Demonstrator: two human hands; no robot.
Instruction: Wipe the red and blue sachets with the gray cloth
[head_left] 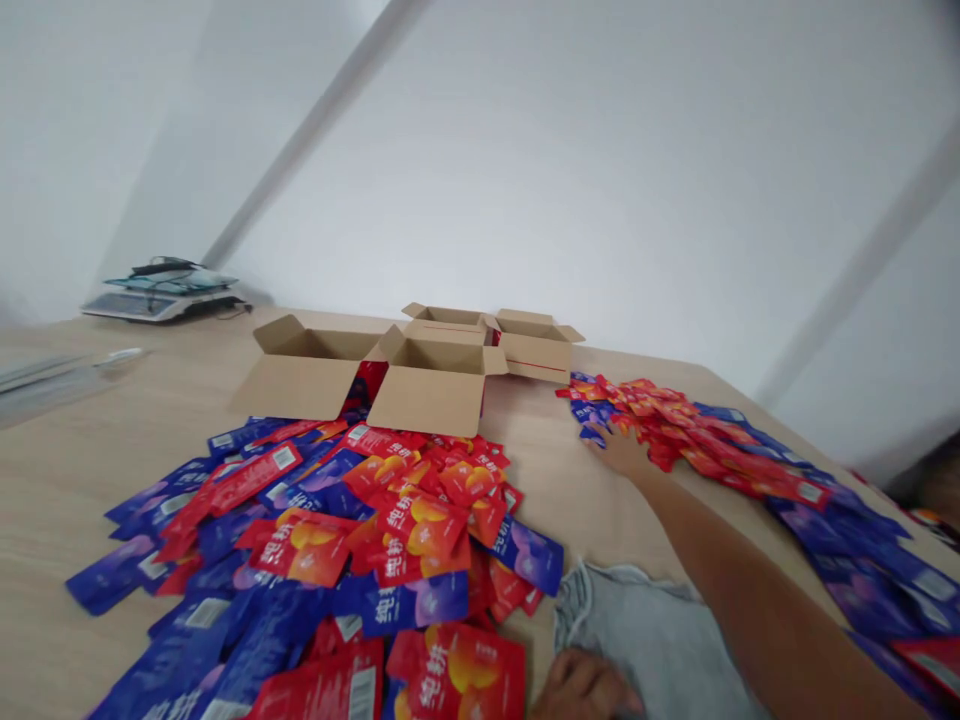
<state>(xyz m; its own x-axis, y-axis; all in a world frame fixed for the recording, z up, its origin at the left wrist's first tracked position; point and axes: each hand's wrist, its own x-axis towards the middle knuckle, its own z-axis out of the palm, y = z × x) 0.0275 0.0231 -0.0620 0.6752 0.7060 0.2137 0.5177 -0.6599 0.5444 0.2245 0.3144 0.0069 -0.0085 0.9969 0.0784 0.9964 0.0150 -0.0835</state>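
Note:
My right hand (621, 450) reaches out to the far end of a long row of red and blue pouches (697, 440). Its fingers are spread and touch the pouches' left edge. Near the bottom edge my left hand (581, 686) is curled beside a grey cloth (645, 630); its fingertips are cut off or hidden, so what they may hold is unclear. Left of it lies a big loose heap of flat pouches, among them a red pouch (457, 672) with yellow fruit printed on it and a blue pouch (529, 556).
Behind the heap stand open cardboard boxes, a left one (296, 385) and a middle one (431, 398), with another (536, 352) near the wall. A flat scale (161, 305) sits far left. Clear plastic (52, 385) lies at the left edge. Part of another person shows far right.

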